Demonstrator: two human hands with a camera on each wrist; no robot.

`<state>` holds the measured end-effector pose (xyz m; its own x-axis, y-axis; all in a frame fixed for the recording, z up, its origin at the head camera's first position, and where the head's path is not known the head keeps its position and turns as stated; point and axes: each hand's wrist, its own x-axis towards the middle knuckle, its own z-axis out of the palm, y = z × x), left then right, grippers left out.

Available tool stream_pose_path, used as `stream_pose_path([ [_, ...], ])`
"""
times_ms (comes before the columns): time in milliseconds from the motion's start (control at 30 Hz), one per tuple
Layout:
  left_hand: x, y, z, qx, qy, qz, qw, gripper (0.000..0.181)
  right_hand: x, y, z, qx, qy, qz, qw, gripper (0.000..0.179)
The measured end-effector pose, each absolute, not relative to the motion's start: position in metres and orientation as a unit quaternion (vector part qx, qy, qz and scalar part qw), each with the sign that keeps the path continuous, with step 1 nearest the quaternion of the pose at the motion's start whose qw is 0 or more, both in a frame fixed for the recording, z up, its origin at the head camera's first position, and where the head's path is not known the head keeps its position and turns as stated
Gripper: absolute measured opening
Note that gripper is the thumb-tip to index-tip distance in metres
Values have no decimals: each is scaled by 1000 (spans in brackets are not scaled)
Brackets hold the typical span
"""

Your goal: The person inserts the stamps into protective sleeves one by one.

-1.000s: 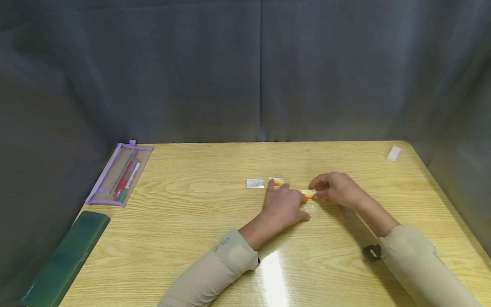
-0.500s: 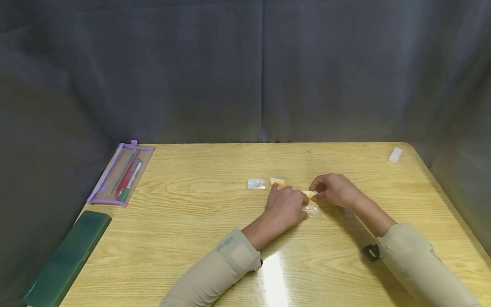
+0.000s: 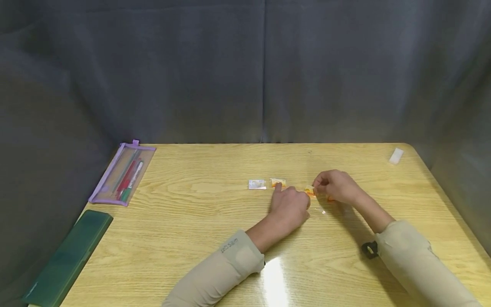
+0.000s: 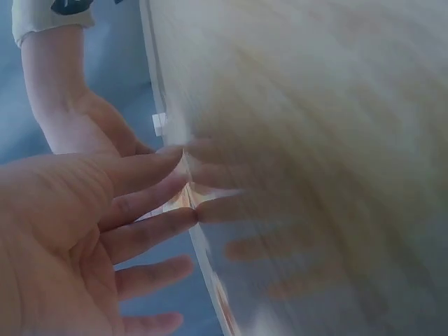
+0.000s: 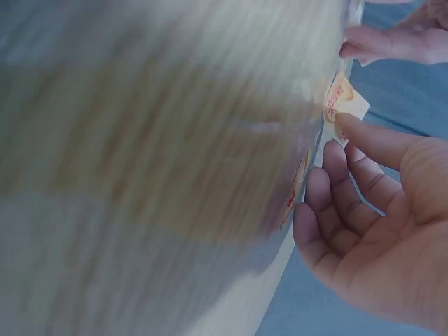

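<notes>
In the head view my right hand (image 3: 337,186) pinches a small orange-and-white printed paper piece (image 3: 310,190) between thumb and forefinger. The right wrist view shows this printed piece (image 5: 346,100) tilted up at the thumb tip. Below those curled fingers, another orange piece (image 3: 330,198) lies on the table, mostly covered by the hand. Stretched fingers of my left hand (image 3: 289,209) reach to the table, its forefinger on a yellow-orange piece (image 3: 278,182). Left of that rests a silvery-white piece (image 3: 257,184). Clear plastic film (image 3: 319,211) glints between the hands.
A purple-edged mesh pouch (image 3: 122,177) with pens lies at the back left. In front of it is a dark green case (image 3: 69,258) along the left edge. A small white block (image 3: 396,156) sits near the back right corner. Dark curtains (image 3: 192,76) surround the wooden table (image 3: 192,238).
The right hand has lifted slightly away with the printed piece, which is now tilted. An orange piece has come into view under that hand. The left hand stays nearly in place.
</notes>
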<state>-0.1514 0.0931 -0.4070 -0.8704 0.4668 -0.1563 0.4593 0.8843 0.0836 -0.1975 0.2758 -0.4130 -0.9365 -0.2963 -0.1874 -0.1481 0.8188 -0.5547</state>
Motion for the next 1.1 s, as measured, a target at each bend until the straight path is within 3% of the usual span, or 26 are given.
stream_pose_path([
  [167, -150, 94, -410, 250, 966, 13, 58, 30, -200, 275, -412, -109, 940, -294, 136, 12],
  [267, -152, 90, -411, 257, 964, 31, 54, 34, -201, 275, -411, -104, 935, -310, 136, 12],
  [667, -171, 36, -402, 201, 921, 321, 90, 13, -192, 285, -396, -52, 905, -403, 126, 14],
  [1100, -188, -7, -406, 113, 836, 522, 129, 6, -185, 273, -400, -35, 863, -486, 136, 24],
])
